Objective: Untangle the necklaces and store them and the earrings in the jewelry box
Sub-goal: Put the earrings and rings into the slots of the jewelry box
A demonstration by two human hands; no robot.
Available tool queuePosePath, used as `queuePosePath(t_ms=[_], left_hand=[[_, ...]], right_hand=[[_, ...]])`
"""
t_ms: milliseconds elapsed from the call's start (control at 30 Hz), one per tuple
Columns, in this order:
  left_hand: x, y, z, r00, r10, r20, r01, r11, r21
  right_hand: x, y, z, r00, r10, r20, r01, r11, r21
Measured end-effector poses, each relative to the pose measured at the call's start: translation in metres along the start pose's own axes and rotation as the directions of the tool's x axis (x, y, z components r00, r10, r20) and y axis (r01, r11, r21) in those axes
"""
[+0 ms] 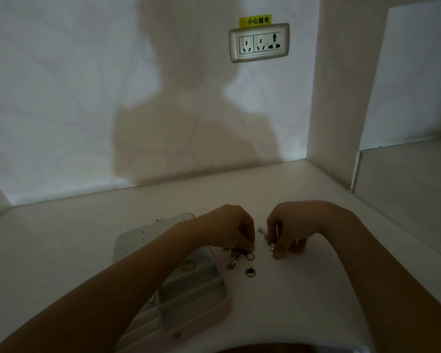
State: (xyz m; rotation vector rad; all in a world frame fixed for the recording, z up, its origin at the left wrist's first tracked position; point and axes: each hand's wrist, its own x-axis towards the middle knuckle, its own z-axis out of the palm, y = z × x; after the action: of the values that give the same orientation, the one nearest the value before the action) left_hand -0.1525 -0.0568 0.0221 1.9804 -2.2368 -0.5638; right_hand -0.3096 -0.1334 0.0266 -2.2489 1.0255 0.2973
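The jewelry box (194,296) lies open at the near edge of the table (329,289), pale pink outside with grey-green compartments inside. A small dark piece (176,335) sits in the nearest part of the box, and a thin ring (189,265) lies in its farthest compartment. The left forearm crosses above the box.

Just right of the box's far corner, a round earring (250,272) lies alone on the table. Just beyond it is a tangle of jewelry (236,253); the light is too dim to tell chains from earrings.

The left hand (229,228) hangs over that tangle. Its grip is drawn together, with curled fingertips pinching into the top of the heap. Farther right of the box, the right hand (290,230) also has a closed grip. Its thumb and fingers pinch a silvery piece (273,248) low against the table, apart from the tangle. Another small silvery bit (262,231) lies between the two hands.

Behind the box its lid (148,235) lies flat, a pale panel dotted with small holes.

The white table ends at a pale wall (61,98) that carries the person's shadow (189,110). High up on it, right of the box, is a triple socket (259,42) under a yellow label (255,21).
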Motion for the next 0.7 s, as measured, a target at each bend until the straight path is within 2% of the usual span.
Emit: queuePosePath(t_ms=[367,700], left_hand=[[-0.003,-0.007,-0.003,1.000,-0.020,0.006,0.020,1.000,-0.012],[-0.005,-0.011,-0.006,0.997,-0.024,0.067,0.029,0.997,-0.070]], right_hand=[[-0.004,-0.001,0.000,0.999,-0.037,0.003,0.037,0.999,-0.003],[-0.003,-0.008,0.004,0.988,-0.151,-0.025,0.150,0.989,-0.012]])
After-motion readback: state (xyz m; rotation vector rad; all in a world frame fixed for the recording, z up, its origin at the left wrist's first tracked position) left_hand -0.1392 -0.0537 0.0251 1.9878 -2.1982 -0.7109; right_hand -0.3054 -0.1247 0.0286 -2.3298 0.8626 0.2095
